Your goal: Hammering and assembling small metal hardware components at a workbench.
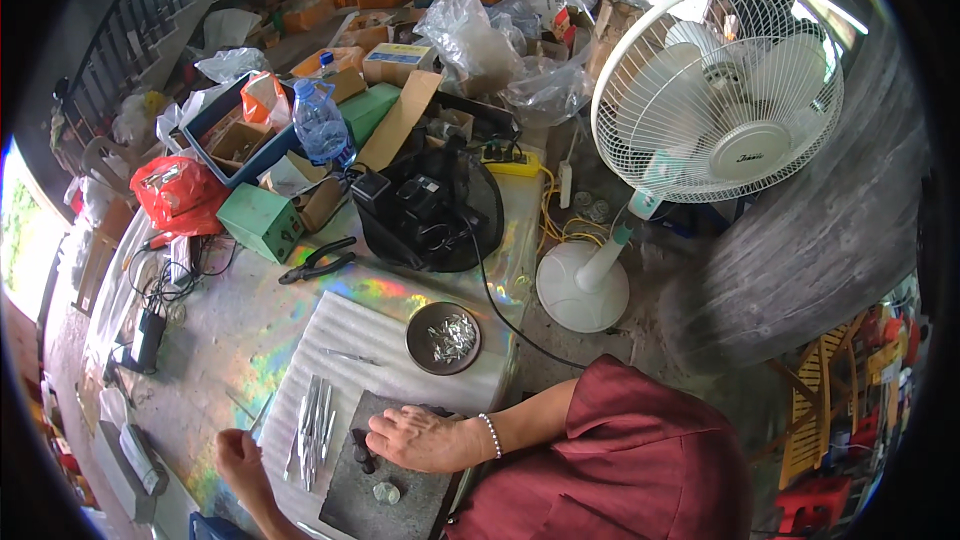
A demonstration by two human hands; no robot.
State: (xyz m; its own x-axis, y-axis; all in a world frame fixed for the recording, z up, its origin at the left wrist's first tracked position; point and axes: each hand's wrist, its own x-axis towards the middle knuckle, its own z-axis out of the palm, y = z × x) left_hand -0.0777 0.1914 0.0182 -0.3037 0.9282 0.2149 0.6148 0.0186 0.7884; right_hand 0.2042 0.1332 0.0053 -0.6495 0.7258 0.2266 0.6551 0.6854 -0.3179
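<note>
My left hand [240, 455] is closed in a pinch at the left edge of the white foam sheet [340, 325]. Thin pale sticks [264, 412] show just beyond its fingertips; whether they are held is unclear. My right hand [425, 438], with a beaded bracelet at the wrist, lies over a dark flat slab [350, 510]. Its fingers curl down against a small dark piece [362, 452], partly hidden by them. A small clear round thing [386, 492] sits on the slab. Beside the slab lie several slim silvery metal pieces [315, 425] in a bunch.
A round bowl [443, 338] of small shiny metal parts stands on the foam. Farther back are black-handled pliers [318, 260], a green box [260, 223], a red plastic bag [178, 195], a large bottle [322, 125] and a black basket [430, 210]. A white fan [715, 90] stands right.
</note>
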